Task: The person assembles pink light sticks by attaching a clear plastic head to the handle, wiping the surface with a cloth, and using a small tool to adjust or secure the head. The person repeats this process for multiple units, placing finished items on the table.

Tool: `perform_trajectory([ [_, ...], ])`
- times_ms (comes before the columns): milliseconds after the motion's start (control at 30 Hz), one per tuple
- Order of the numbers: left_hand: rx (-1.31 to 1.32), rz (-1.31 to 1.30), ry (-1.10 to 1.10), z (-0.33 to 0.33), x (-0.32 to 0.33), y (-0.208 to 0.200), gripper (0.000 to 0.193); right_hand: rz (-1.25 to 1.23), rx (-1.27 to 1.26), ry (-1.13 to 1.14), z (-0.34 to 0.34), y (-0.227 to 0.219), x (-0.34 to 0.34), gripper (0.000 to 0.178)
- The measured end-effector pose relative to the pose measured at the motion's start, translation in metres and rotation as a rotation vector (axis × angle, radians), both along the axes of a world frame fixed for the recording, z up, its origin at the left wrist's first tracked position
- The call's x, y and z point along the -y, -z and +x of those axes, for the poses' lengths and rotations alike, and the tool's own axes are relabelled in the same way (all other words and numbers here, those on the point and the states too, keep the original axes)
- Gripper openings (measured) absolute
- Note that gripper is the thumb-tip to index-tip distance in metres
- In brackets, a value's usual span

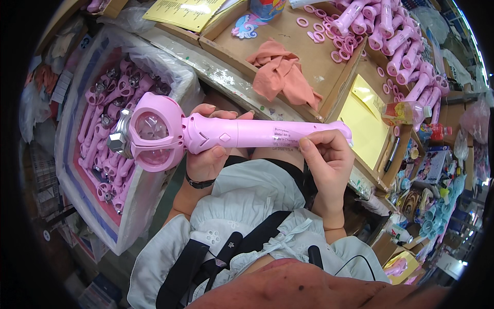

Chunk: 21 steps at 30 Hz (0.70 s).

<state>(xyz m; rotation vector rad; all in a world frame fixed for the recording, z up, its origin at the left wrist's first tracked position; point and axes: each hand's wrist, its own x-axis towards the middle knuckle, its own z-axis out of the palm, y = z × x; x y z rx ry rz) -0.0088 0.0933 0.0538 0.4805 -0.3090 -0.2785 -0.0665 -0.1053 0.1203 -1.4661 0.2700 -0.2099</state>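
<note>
A pink toy wand (252,132) lies level across my lap, its head toward the left. The head has clear domes (151,129) in a pink frame and a faceted silver tip (119,135). My left hand (204,164) is closed around the wand just below the head, thumb in front and fingertips behind. At the handle's far right part, my right hand (331,162) pinches thumb to forefinger at the edge of a clear printed label (285,138). Part of this label hangs past the handle's lower edge. How firmly it sticks is hard to see.
At left stands a plastic-lined bin (136,206) full of similar wands. The bench ahead holds a cardboard tray (226,36) with an orange cloth (283,72) and pink rings (319,28). Pink handles (406,41) are piled at far right, near yellow sheets (360,123) and a bottle (406,112).
</note>
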Motion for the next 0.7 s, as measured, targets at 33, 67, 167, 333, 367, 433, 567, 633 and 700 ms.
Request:
perform_trajectory([
  [33,-0.004,0.004,-0.001,0.0,0.0,0.0,0.066,0.001,-0.003,0.0,0.0,0.0,0.0,0.008],
  [67,-0.002,0.003,-0.002,0.0,0.0,0.0,0.066,0.003,-0.004,0.001,0.0,0.0,0.0,0.008],
  [167,0.0,0.01,-0.008,-0.001,0.0,0.0,0.066,0.005,-0.008,0.0,0.0,0.001,0.0,0.008],
  [333,0.081,0.035,0.014,0.0,-0.002,0.003,0.064,-0.009,0.002,-0.005,0.001,0.002,0.0,0.009],
  [367,0.083,0.036,0.014,0.0,-0.002,0.003,0.064,-0.012,0.0,-0.005,0.001,0.002,0.0,0.009],
  [433,0.085,0.031,0.021,0.001,-0.003,0.004,0.064,-0.017,-0.004,-0.007,0.001,0.002,0.0,0.009],
  [567,0.068,0.058,-0.008,-0.001,-0.002,0.002,0.063,-0.037,0.0,-0.007,0.0,0.005,-0.001,0.009],
  [633,0.031,0.072,-0.044,-0.002,0.0,0.001,0.063,-0.044,0.005,0.001,0.0,0.007,-0.002,0.009],
  [700,0.066,0.109,-0.076,-0.003,0.001,-0.001,0.061,-0.075,0.031,0.004,0.001,0.011,-0.004,0.009],
])
